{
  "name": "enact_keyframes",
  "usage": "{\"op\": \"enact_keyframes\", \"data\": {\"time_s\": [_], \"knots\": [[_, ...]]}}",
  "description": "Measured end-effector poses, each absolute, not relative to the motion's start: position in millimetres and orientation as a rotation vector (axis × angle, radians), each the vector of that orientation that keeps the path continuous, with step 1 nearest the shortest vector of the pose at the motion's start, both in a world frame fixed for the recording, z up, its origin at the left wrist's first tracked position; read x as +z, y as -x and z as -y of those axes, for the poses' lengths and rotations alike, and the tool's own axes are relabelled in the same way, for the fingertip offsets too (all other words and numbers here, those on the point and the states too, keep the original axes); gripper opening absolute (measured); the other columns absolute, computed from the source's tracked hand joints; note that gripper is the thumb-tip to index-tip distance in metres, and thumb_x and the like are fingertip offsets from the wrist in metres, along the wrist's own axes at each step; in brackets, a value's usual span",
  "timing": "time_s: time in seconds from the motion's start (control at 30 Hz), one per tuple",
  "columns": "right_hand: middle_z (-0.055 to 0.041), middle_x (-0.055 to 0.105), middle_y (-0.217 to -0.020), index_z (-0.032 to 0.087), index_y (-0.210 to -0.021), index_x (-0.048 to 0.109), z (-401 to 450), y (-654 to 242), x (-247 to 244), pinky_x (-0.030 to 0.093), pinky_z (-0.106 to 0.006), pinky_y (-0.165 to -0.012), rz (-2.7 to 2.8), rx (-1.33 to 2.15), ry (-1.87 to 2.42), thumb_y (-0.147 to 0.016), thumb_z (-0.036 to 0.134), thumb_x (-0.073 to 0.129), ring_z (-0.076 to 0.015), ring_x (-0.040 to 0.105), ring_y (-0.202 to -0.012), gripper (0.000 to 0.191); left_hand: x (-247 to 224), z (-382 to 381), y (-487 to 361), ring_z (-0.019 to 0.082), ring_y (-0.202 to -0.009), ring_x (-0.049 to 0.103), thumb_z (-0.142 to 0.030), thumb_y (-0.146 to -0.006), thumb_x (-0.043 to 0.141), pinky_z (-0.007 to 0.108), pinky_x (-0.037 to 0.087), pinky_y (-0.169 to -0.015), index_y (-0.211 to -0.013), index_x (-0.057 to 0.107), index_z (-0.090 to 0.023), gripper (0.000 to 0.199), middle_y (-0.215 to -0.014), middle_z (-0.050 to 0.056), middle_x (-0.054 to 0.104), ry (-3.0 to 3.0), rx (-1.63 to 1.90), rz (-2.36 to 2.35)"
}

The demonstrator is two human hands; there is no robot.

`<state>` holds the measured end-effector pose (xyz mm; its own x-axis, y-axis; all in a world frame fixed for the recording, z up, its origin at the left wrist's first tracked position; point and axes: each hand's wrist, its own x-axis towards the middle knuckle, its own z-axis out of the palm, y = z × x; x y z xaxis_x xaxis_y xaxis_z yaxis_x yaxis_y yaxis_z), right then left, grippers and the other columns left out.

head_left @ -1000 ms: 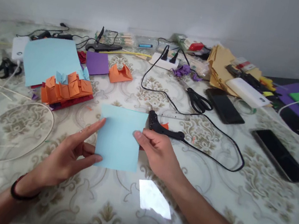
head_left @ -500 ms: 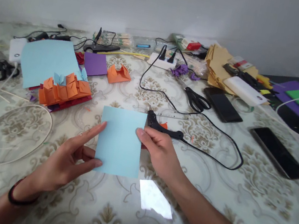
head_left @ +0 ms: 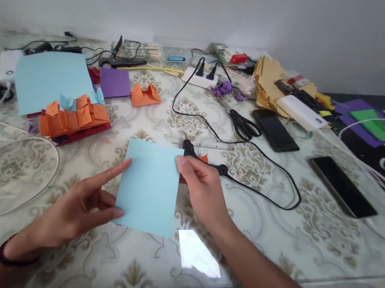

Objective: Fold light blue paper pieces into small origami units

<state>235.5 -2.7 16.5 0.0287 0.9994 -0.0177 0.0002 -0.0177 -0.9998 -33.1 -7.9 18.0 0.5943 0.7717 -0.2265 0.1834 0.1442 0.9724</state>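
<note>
A light blue rectangular paper [head_left: 149, 188] is held up above the patterned table, in front of me. My left hand [head_left: 82, 206] touches its left edge, index finger at the upper part and thumb at the lower corner. My right hand [head_left: 203, 188] pinches the upper right edge between thumb and fingers. Just behind the right hand lies a black hot glue gun [head_left: 191, 150], its tip pointing away. An orange folded-paper piece [head_left: 74, 118] rests at the left on a larger light blue sheet [head_left: 53, 75], beside a purple square [head_left: 115, 83] and a single orange fold [head_left: 145, 95].
Black scissors [head_left: 244, 126] and two phones, one nearer [head_left: 342, 186] and one farther [head_left: 276, 130], lie to the right. A white power strip [head_left: 200, 78] stands at the back, near brown envelopes [head_left: 268, 83]. Cables loop across both sides of the table [head_left: 254, 234].
The view has shifted slightly, so most items appear farther left. The blue paper has tilted a little, and both hands still hold it.
</note>
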Motion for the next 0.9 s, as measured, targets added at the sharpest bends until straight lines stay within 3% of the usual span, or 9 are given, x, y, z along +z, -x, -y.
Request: {"op": "enact_keyframes", "data": {"time_s": [0.13,0.3,0.53,0.8,0.9], "knots": [[0.0034,0.034,-0.066,0.020,-0.065,0.043,2.0,-236.7,20.2,0.037,-0.026,-0.058,1.179,1.164,1.218,-0.098,0.040,0.058,-0.0123,0.036,-0.063,0.041,17.6,7.6,35.5,0.010,-0.056,0.033,-0.026,-0.095,0.070,0.023,0.024,-0.048,-0.167,0.006,-0.030,0.096,-0.065,-0.004,0.055,-1.366,0.429,-0.899],[0.0046,0.030,-0.064,0.021,-0.062,0.038,2.3,-236.3,21.3,0.034,-0.025,-0.055,1.121,1.178,1.174,-0.097,0.035,0.058,-0.0111,0.031,-0.059,0.042,21.8,8.8,35.9,0.010,-0.056,0.031,-0.026,-0.095,0.070,0.023,0.023,-0.049,-0.167,0.008,-0.029,0.095,-0.062,-0.005,0.050,-1.361,0.416,-0.895],[0.0029,0.040,-0.067,0.020,-0.068,0.053,1.5,-239.0,24.8,0.040,-0.025,-0.060,1.152,1.137,1.193,-0.097,0.035,0.057,-0.0129,0.039,-0.063,0.033,28.6,8.1,32.0,0.010,-0.054,0.034,-0.026,-0.094,0.071,0.023,0.026,-0.048,-0.166,0.015,-0.032,0.091,-0.061,-0.005,0.052,-1.388,0.410,-0.877],[0.0035,0.045,-0.068,0.021,-0.076,0.056,4.0,-234.1,23.0,0.043,-0.024,-0.061,1.090,1.165,1.158,-0.095,0.040,0.063,-0.0125,0.044,-0.063,0.028,31.1,15.9,29.7,0.011,-0.057,0.049,-0.026,-0.096,0.068,0.019,0.038,-0.050,-0.164,0.026,-0.030,0.081,-0.067,-0.001,0.064,-1.501,0.543,-0.889],[0.0047,0.045,-0.067,0.021,-0.079,0.057,3.9,-233.6,20.6,0.045,-0.023,-0.061,1.077,1.146,1.167,-0.093,0.039,0.067,-0.0122,0.045,-0.062,0.025,30.0,16.9,28.9,0.010,-0.054,0.047,-0.027,-0.098,0.067,0.018,0.038,-0.049,-0.165,0.023,-0.029,0.080,-0.066,-0.003,0.064,-1.531,0.551,-0.891]]}}
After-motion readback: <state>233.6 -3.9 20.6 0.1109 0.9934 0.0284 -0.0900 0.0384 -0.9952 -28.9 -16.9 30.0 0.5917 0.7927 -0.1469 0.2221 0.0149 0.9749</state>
